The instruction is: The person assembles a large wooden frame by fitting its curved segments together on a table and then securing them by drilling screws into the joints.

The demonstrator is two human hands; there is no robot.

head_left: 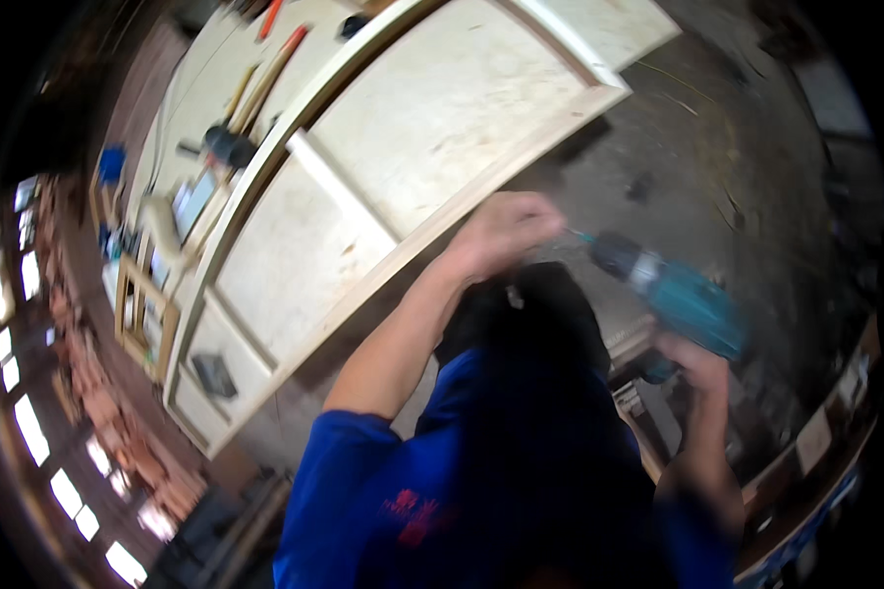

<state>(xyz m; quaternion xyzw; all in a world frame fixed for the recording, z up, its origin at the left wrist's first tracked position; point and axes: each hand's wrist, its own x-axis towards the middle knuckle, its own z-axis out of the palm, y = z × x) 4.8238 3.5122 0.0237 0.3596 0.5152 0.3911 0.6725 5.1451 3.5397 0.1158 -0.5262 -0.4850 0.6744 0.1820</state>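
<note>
A teal cordless drill [692, 302] with a black chuck is gripped by its handle in my right hand [695, 359], and its thin bit points left. Close to the bit's tip is my left hand [509, 228], with the fingers drawn together in a pinch. Blur hides whatever lies between those fingers. Both hands are in front of my body, beside the near edge of a pale wooden frame [506, 182]. The frame has one long curved side, one straight side and several crosspieces, and it lies on a light board [452, 79].
A grey block [213, 375] rests inside the frame's narrow end. Beyond the curved side lie a dark-headed hammer [230, 145], an orange-handled tool [290, 46] and a small wooden frame [147, 312]. Dark concrete floor [688, 137] with a thin cable is at right.
</note>
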